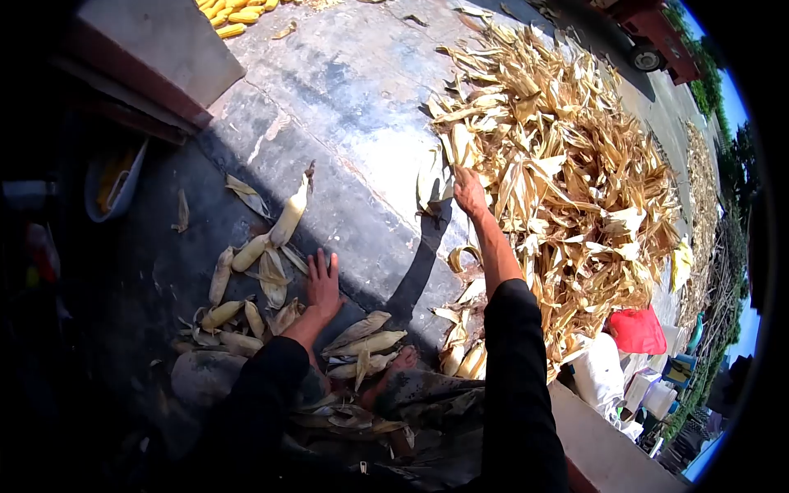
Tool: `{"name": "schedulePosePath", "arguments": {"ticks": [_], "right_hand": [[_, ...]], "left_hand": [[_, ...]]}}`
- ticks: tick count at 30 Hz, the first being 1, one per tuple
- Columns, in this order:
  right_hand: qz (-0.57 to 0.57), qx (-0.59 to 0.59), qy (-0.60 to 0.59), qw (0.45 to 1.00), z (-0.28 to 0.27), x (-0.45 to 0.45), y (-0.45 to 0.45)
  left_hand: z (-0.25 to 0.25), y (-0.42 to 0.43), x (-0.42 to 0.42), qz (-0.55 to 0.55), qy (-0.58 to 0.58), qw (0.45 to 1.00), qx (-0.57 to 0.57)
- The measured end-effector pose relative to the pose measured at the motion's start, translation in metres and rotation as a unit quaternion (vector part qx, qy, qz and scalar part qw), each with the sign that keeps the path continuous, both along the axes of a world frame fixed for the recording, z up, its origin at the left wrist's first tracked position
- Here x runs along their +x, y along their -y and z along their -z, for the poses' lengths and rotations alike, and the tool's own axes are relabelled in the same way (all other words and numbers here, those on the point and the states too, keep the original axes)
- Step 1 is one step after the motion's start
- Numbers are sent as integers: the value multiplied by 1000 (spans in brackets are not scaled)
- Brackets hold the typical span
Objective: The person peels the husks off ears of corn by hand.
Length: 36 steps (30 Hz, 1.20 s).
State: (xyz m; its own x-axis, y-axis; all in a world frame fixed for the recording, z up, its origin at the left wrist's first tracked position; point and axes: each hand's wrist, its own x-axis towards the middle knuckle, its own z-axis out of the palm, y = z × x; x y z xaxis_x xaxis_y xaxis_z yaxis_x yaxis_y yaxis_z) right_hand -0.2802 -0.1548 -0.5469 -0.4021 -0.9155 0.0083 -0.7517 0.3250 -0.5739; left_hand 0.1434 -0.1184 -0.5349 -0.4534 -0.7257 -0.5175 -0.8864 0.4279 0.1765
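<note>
My left hand [323, 287] has its fingers spread above the shaded floor, empty, just right of some corn ears still in husks [251, 253]. More husked-over ears [366, 345] lie below it, near my feet. My right hand [469, 193] is stretched forward to the left edge of a large heap of dry husks [575, 181]. Its fingers are closed at a pale husk [463, 148], and the fingertips are partly hidden.
Yellow bare cobs [234, 16] lie at the top left, beyond a concrete block [160, 57]. A basin [119, 182] stands at the left. A red bag [638, 330] and a white sack [597, 374] sit at the right. A red vehicle [657, 37] is at the top right.
</note>
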Motion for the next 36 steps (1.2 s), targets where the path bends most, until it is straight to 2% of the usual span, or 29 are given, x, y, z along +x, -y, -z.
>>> {"name": "schedulePosePath", "arguments": {"ticks": [2,4,5,6,8,10,12,13,14,16,18,20,23,24,26,29,30,31,33,34,35,36], "right_hand": [[-44,-13,-52,998,39,-24,18],[-39,62,-58,996,63,-34,32],[-32,60,-57,996,81,-40,38],[1,95,61,994,80,-41,40],[-12,148,-1,989,80,-41,43],[4,158,11,987,76,-38,45],[21,237,24,971,62,-37,50],[21,169,-36,985,71,-33,43],[26,150,-18,988,79,-29,39],[72,-1,113,991,40,15,18],[150,-45,63,986,28,49,-3],[212,-92,76,970,-6,80,-28],[221,-167,96,956,-27,100,-74],[249,-102,190,944,-52,105,-92],[234,-30,247,940,-85,110,-128],[144,-36,323,935,-133,119,-180],[148,39,352,923,-166,128,-192],[130,48,367,920,-187,138,-206],[103,66,395,911,-218,154,-221],[98,78,409,904,-230,164,-227],[71,99,387,914,-237,170,-230],[20,82,371,925,-242,176,-231]], "left_hand": [[6,-9,2,4,-1,1000,-8],[4,1,1,33,-12,999,-23],[3,2,0,27,-22,999,-10],[4,2,1,26,-16,999,-11],[6,0,-1,34,4,999,-31],[5,1,0,33,1,999,-23],[5,1,-2,15,-13,1000,-4],[6,0,-3,15,-17,1000,-3],[7,1,-3,26,-7,1000,-7],[9,-1,1,39,-2,999,-6],[11,0,0,47,7,999,-20],[9,0,0,58,14,998,-15],[8,0,-1,67,36,997,-28],[9,-1,0,69,30,997,-31],[13,-2,1,54,18,998,-31],[21,-2,6,48,4,998,-28],[21,0,8,58,5,998,-33],[17,2,9,56,0,998,-37],[3,17,12,71,4,997,29],[1,29,17,72,5,997,23],[-2,45,16,6,-50,980,190],[-1,54,14,-60,-105,929,351]]}}
